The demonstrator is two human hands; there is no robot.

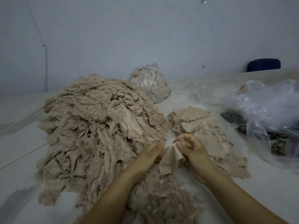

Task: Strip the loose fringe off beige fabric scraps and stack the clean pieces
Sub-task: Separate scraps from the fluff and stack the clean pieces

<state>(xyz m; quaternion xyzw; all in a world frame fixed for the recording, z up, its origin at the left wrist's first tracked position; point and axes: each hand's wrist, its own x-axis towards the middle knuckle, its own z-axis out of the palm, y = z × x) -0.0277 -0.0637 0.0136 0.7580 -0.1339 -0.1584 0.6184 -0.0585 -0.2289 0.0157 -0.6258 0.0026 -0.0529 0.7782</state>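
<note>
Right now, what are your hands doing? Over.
Left hand and right hand both pinching one scrap. Clean stack just beyond, big pile on the left. Nothing in the way.

Left forearm (110, 189): bare, enters from the lower edge, angled up and to the right.
Left hand (151, 152): back facing the camera, fingers curled inward; fingertips hidden.
Right forearm (239, 196): bare, enters from the lower right, angled up and to the left.
Right hand (193, 151): fingers curled, thumb and fingertips pinching; just beside the left hand.
</note>
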